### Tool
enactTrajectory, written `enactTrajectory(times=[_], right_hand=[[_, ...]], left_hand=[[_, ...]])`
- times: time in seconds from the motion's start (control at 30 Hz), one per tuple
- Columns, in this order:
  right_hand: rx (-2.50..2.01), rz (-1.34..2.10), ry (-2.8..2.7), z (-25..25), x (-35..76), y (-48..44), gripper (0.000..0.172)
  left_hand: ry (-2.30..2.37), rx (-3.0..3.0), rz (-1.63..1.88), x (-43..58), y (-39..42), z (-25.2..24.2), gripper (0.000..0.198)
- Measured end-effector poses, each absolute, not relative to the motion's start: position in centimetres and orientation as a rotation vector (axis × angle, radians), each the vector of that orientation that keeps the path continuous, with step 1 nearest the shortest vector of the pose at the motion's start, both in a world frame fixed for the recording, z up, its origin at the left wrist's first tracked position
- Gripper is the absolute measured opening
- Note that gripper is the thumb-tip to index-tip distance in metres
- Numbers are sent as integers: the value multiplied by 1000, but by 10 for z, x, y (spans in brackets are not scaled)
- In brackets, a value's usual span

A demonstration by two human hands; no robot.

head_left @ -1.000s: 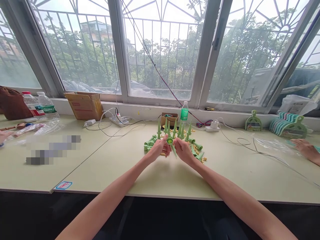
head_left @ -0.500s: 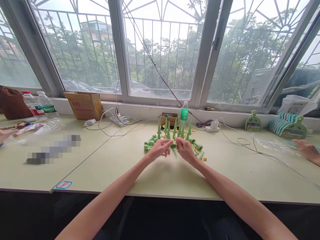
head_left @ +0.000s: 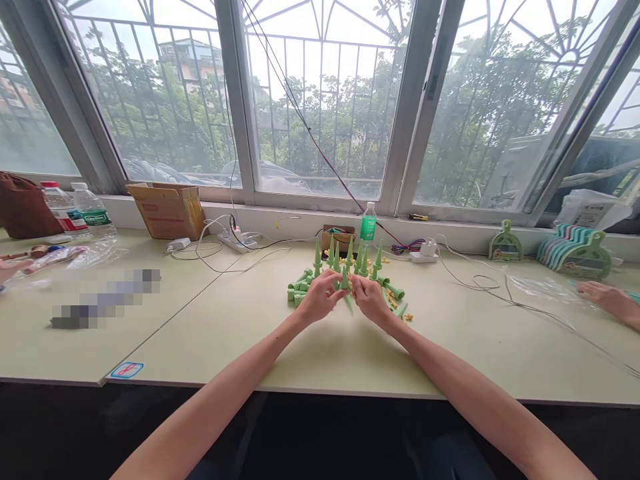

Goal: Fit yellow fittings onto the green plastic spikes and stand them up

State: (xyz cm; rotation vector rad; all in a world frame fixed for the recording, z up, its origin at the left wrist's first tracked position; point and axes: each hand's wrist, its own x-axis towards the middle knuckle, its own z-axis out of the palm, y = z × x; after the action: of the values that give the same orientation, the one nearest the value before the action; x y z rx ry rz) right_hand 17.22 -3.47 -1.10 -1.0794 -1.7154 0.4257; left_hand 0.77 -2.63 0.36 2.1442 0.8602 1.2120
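My left hand point(head_left: 321, 297) is closed, thumb and fingers pinching a pale green plastic cone point(head_left: 345, 277) whose tip points up. Close beside it, my right hand point(head_left: 370, 298) has its fingers pressed together; whatever they hold is hidden from me. Just behind the hands, several green spiked pieces point(head_left: 317, 259) stand upright. To the left lie loose green cup-like pieces point(head_left: 299, 291). Small yellow parts point(head_left: 408, 317) and more green pieces point(head_left: 397, 293) are scattered at the right. Another green pointed piece point(head_left: 349, 304) lies on the table below my fingers.
A green-labelled bottle point(head_left: 369, 223) and a small box point(head_left: 330, 235) stand behind the pieces. Power strips point(head_left: 243, 244) and white cables point(head_left: 480, 280) lie on the table point(head_left: 225, 333). At the right, another person's hand point(head_left: 600, 295) rests near stacked green dustpans point(head_left: 585, 257). A cardboard box point(head_left: 167, 210) stands back left.
My left hand's outstretched fingers have closed on the green cone, which now points up; earlier a round green end faced me between the hands. My right hand has barely moved.
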Motion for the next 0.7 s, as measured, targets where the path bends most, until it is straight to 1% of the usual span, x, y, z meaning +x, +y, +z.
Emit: enactTrajectory(times=[0.13, 0.23, 0.47, 0.6, 0.7], right_hand=[[-1087, 392, -1716, -13, 170, -35, 45], [-1078, 357, -1717, -14, 169, -36, 43], [-1047, 379, -1716, -12, 169, -38, 41], [-1049, 365, -1720, -10, 169, -40, 42], [-1034, 367, -1753, -10, 167, -41, 41]], left_hand=[[945, 2147, 1247, 7, -24, 3, 26], [986, 2055, 1227, 7, -25, 5, 31], [832, 1646, 1047, 6, -30, 14, 46], [774, 1460, 1058, 7, -29, 17, 43], [788, 1428, 1018, 8, -30, 18, 43]])
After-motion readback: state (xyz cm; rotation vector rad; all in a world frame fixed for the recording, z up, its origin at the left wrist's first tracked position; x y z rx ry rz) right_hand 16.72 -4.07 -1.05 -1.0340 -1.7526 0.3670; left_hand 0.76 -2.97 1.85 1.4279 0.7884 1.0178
